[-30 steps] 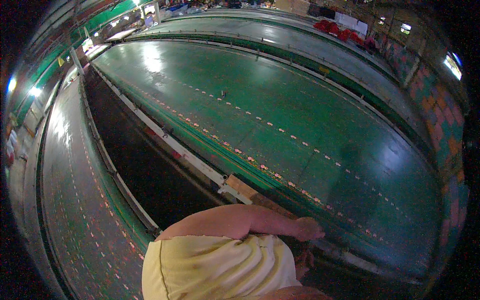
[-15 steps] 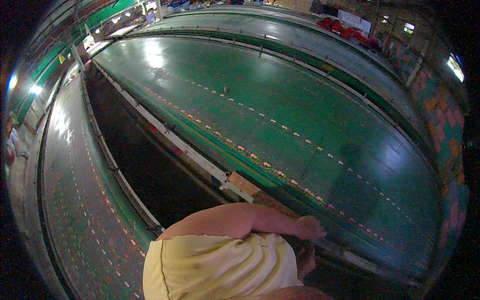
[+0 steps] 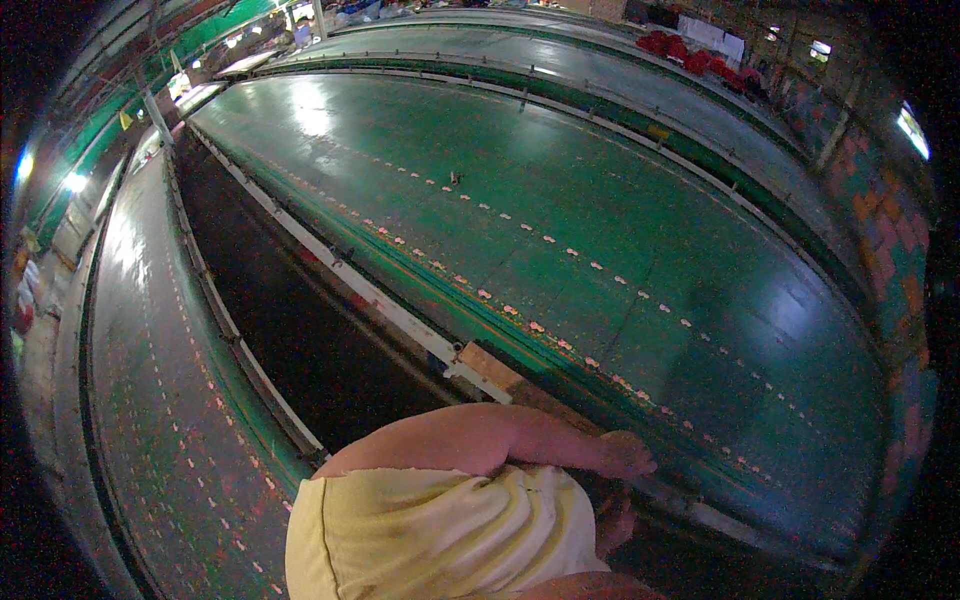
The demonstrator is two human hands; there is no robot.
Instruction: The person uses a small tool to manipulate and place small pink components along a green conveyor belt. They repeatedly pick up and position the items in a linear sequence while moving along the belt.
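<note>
My left arm comes out of a pale yellow sleeve and bends to the right. At its end my left hand (image 3: 628, 455) is closed beside the near edge of a long green table (image 3: 580, 190). Whatever it may hold is too dark to make out. Just below it, in shadow and partly behind the yellow cloth, is my right hand (image 3: 617, 525); its fingers are hidden. Rows of small pink-and-white marks (image 3: 537, 327) run along the tabletop. A wooden block (image 3: 488, 368) lies on the table's near rail, left of my hands.
A small dark object (image 3: 455, 178) stands farther up the green table. To the left, beyond a dark gap (image 3: 290, 310), runs another long table (image 3: 150, 330) with similar marks. More long tables lie at the back, with red cloth (image 3: 690, 55) beyond. A patchwork-coloured wall (image 3: 885, 240) borders the right.
The view has shifted very slightly. My arms and hands keep nearly the same pose, and nothing on the tables has visibly moved.
</note>
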